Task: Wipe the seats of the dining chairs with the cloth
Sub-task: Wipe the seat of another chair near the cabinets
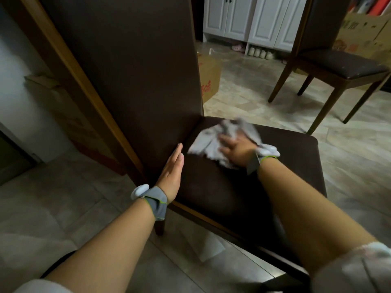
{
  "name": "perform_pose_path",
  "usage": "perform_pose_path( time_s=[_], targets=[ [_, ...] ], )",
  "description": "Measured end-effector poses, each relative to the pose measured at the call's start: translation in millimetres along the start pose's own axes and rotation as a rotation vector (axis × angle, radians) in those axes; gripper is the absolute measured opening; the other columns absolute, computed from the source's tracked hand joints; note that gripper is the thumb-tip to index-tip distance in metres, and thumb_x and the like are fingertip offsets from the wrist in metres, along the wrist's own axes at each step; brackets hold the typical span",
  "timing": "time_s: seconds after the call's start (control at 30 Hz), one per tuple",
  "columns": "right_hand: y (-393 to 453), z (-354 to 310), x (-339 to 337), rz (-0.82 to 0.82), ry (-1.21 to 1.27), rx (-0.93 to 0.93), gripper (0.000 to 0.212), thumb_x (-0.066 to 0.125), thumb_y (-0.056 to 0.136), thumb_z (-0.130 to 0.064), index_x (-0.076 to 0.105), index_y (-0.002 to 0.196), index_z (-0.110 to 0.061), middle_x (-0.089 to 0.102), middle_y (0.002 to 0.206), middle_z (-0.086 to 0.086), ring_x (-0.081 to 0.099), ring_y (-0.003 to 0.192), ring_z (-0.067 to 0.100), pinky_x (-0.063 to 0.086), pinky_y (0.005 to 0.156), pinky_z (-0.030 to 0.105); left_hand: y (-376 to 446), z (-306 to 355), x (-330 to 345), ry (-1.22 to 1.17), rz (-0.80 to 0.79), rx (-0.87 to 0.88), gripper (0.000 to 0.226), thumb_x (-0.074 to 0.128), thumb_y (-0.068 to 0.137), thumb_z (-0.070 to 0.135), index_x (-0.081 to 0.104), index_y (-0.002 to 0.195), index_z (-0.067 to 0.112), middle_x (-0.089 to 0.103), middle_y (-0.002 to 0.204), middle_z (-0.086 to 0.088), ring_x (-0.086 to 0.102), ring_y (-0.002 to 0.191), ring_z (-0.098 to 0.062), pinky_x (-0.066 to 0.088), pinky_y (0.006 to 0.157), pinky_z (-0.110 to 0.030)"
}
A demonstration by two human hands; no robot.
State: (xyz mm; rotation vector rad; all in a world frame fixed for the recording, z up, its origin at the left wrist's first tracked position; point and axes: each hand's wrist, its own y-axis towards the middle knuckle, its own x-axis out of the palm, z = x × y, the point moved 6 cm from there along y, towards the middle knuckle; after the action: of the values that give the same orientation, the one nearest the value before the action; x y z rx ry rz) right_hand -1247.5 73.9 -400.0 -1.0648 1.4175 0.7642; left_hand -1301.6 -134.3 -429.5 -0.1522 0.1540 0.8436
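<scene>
A dark brown dining chair fills the middle of the view, its padded seat (243,187) facing me and its tall backrest (131,70) on the left. A crumpled light grey cloth (208,143) lies on the seat near the backrest. My right hand (237,150) lies on top of the cloth with spread fingers, pressing it to the seat; both are motion-blurred. My left hand (172,173) is flat with straight fingers, resting against the lower edge of the backrest where it meets the seat. A second dining chair (342,64) stands at the back right.
Cardboard boxes stand on the tiled floor: one (209,77) behind the near chair, another (364,32) at the far right. White cabinet doors (249,20) with shoes (261,52) beneath line the back wall. A white paper (209,248) lies on the floor under the seat.
</scene>
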Motion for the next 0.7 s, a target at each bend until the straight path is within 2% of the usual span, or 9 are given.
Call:
perform_pose_path(
  time_s=[0.03, 0.07, 0.17, 0.2, 0.33, 0.43, 0.53, 0.6, 0.7],
  targets=[
    [-4.6, 8.1, 5.6, -0.041, -0.015, 0.195, 0.056, 0.029, 0.095, -0.057, 0.015, 0.147, -0.045, 0.002, 0.162, 0.009, 0.002, 0.147, 0.033, 0.004, 0.117, 0.053, -1.1, -0.3, 0.9, -0.002, 0.004, -0.008, 0.051, 0.02, 0.1, 0.045, 0.021, 0.15, 0.033, 0.02, 0.156, 0.013, 0.018, 0.142, -0.001, 0.014, 0.118, -0.026],
    [-9.5, -6.1, 15.3, -0.049, -0.083, 0.175, 0.056, 0.026, 0.095, -0.058, 0.009, 0.147, -0.047, -0.003, 0.162, 0.006, -0.004, 0.148, 0.033, 0.001, 0.115, 0.058, -2.4, 2.5, 1.9, -0.008, 0.016, 0.0, 0.051, 0.02, 0.101, 0.044, 0.021, 0.15, 0.032, 0.021, 0.156, 0.012, 0.019, 0.141, -0.001, 0.014, 0.117, -0.023],
    [-46.1, -87.9, 41.1, -0.075, -0.159, -0.386, 0.055, 0.029, 0.096, -0.055, 0.019, 0.149, -0.042, 0.004, 0.162, 0.001, -0.006, 0.149, 0.026, 0.0, 0.117, 0.055, -3.6, 7.5, 1.5, -0.001, 0.02, 0.026, 0.049, 0.02, 0.103, 0.036, 0.022, 0.15, 0.025, 0.022, 0.155, 0.012, 0.019, 0.139, 0.001, 0.015, 0.106, -0.01],
    [-48.9, -81.1, 35.5, -0.054, -0.141, -0.441, 0.055, 0.031, 0.096, -0.056, 0.021, 0.148, -0.042, 0.006, 0.162, 0.0, -0.003, 0.149, 0.024, 0.001, 0.118, 0.053, -2.5, 6.0, 1.3, 0.011, 0.009, 0.022, 0.049, 0.02, 0.103, 0.037, 0.021, 0.15, 0.025, 0.021, 0.155, 0.012, 0.019, 0.139, 0.001, 0.015, 0.107, -0.011],
    [-24.5, -8.1, 15.7, 0.005, 0.006, 0.21, 0.056, 0.023, 0.094, -0.059, 0.012, 0.148, -0.047, -0.003, 0.162, 0.002, -0.007, 0.148, 0.027, -0.003, 0.115, 0.057, 0.7, -2.5, 0.3, 0.019, -0.003, 0.011, 0.06, 0.021, 0.093, 0.059, 0.02, 0.149, 0.037, 0.02, 0.157, 0.011, 0.02, 0.141, -0.001, 0.016, 0.117, -0.026],
    [-48.4, -69.9, 38.4, 0.014, -0.042, -0.073, 0.057, 0.023, 0.091, -0.06, 0.02, 0.146, -0.046, 0.009, 0.162, 0.005, 0.001, 0.149, 0.028, 0.0, 0.115, 0.059, 3.0, -1.1, 2.1, 0.126, -0.018, 0.037, 0.059, 0.034, 0.097, 0.05, 0.018, 0.151, 0.03, 0.017, 0.157, 0.009, 0.018, 0.142, -0.003, 0.014, 0.114, -0.021],
    [-68.1, -65.7, 21.2, 0.128, 0.396, -0.268, 0.054, 0.052, 0.093, -0.04, 0.037, 0.145, -0.036, 0.043, 0.148, 0.001, 0.037, 0.137, 0.018, 0.021, 0.117, 0.043, 4.6, 0.0, 4.4, 0.332, -0.071, 0.105, 0.059, 0.052, 0.096, 0.027, 0.026, 0.148, 0.024, 0.015, 0.157, 0.01, 0.016, 0.143, -0.005, 0.018, 0.115, -0.025],
    [-65.9, -29.7, -1.3, 0.224, 0.804, -0.126, 0.062, 0.068, 0.088, -0.021, 0.042, 0.143, -0.029, 0.052, 0.14, 0.0, 0.049, 0.123, 0.007, 0.034, 0.109, 0.022, 4.7, 0.1, 6.5, 0.408, -0.063, 0.136, 0.046, 0.055, 0.095, 0.02, 0.042, 0.139, 0.023, 0.016, 0.157, 0.01, 0.021, 0.14, -0.005, 0.023, 0.11, -0.022],
    [-76.2, 13.9, -24.9, 0.398, 1.048, 0.114, 0.062, 0.071, 0.082, -0.01, 0.047, 0.137, -0.025, 0.063, 0.106, 0.009, 0.058, 0.087, 0.012, 0.049, 0.082, 0.025, 2.1, 8.2, 7.1, 0.424, 0.075, 0.175, 0.016, 0.054, 0.094, 0.012, 0.06, 0.109, 0.013, 0.032, 0.15, 0.001, 0.034, 0.133, -0.009, 0.025, 0.098, -0.015]
  ],
)
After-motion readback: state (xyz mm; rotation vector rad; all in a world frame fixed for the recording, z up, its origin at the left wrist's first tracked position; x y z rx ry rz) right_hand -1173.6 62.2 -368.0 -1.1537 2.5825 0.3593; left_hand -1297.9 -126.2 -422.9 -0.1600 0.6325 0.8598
